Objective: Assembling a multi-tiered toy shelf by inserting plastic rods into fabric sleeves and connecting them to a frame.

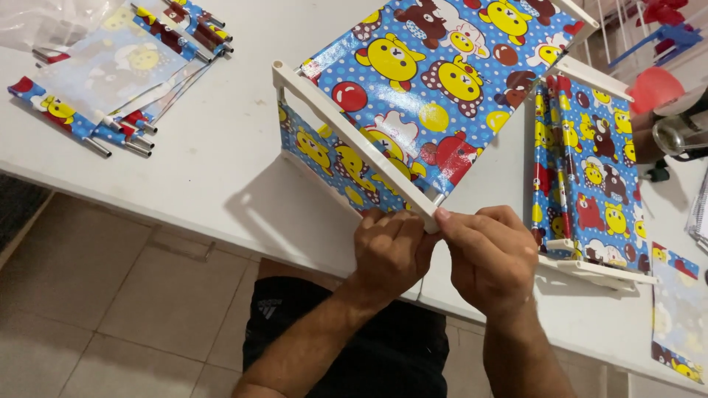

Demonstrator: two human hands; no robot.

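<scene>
I have a single view, from the head-worn camera. It looks steeply down and forward over the near edge of the white bench, close enough that both hands fill the lower centre. The bench edge runs diagonally, from upper left to lower right. Tiled floor shows below it at lower left. No second view to compare overlap.
</scene>
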